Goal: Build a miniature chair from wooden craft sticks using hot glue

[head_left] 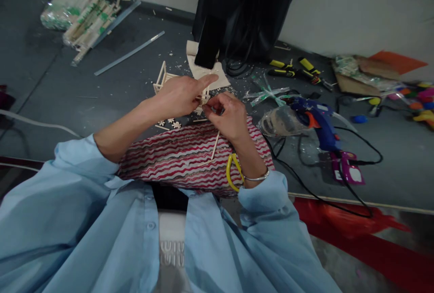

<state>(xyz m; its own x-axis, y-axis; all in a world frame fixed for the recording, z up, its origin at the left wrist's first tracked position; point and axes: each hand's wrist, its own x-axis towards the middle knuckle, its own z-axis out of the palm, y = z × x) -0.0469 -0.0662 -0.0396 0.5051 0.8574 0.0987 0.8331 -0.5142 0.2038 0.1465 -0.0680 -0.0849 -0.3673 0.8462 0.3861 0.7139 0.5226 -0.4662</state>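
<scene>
A small model of pale wooden sticks (162, 75) stands on the dark table, partly hidden by my hands. My left hand (181, 96) is closed around its near side, index finger stretched out to the right. Against the model's right end, my right hand (230, 114) pinches with thumb and fingertips; what lies between them is too small to make out. Below that hand a thin wooden stick (215, 145) rests over a red-and-white striped cloth (176, 157). Yellow scissor-like handles (229, 173) show beside my right wrist. Small flower-shaped wooden pieces (176, 125) lie near the cloth.
A phone (210, 42) leans against a black bag (247, 8). To the right are a blue glue gun (315, 119), a plastic bottle (283, 121), yellow-black pliers (283, 70), a purple box (347, 168) and black cables. Glue sticks (130, 52) and bagged sticks (91, 24) lie left.
</scene>
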